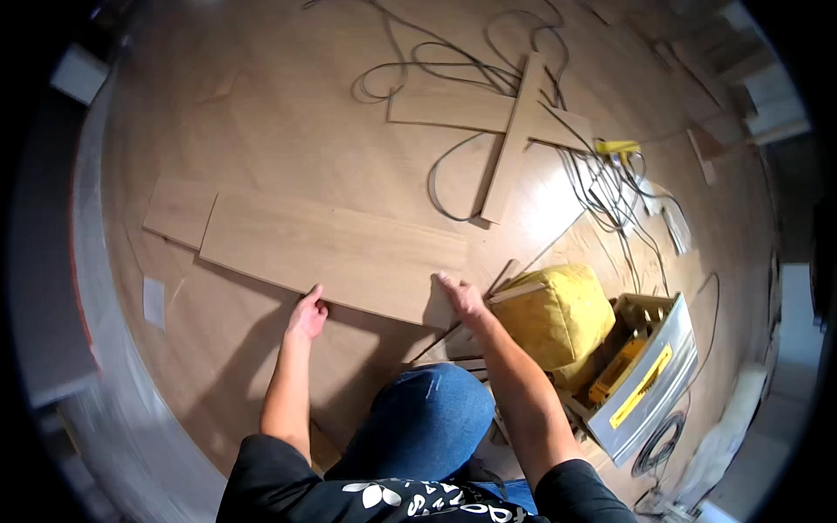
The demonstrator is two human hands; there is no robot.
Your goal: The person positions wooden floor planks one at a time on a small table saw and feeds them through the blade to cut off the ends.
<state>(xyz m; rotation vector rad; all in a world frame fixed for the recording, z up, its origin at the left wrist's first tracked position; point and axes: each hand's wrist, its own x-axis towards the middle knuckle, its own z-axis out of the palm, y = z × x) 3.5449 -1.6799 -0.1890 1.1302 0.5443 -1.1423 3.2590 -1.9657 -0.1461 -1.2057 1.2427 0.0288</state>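
A long light-brown wood plank [331,253] lies at a slant in front of me. My left hand [309,315] grips its near edge, with the thumb up along the edge and the other fingers curled. At the plank's right end my right hand [464,298] has hold of the corner, its fingers partly hidden. Another board [179,213] shows beyond the plank's left end, partly covered by it. Shadows of the plank and my arms fall on the floor below.
A yellow fabric bag [554,315] sits right of my right forearm, beside a toolbox [641,375] with yellow parts. Two crossed boards [514,144] lie ahead among tangled dark cords [436,65]. A yellow tool [617,147] rests farther right. A small white sheet [153,302] lies at left.
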